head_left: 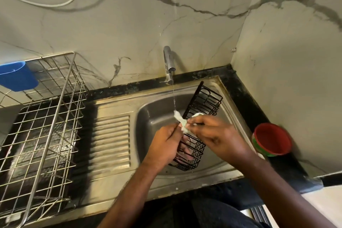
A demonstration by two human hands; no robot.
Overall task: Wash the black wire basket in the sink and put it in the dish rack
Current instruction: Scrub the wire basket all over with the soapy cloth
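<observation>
Over the sink (218, 87), right of the tap's thin stream, you hold the black wire basket (201, 105) tilted, its far end leaning toward the sink's right rim. Your left hand (164, 144) grips its near end, fingers curled through the wires; your right hand (212, 131) pinches a pale soapy scrubber (182, 121) against its long edge (scrubbing looks to be the step in hand). Next you'd likely need to rinse it under the stream, then carry it left of the sink to the dish rack (46, 126).
</observation>
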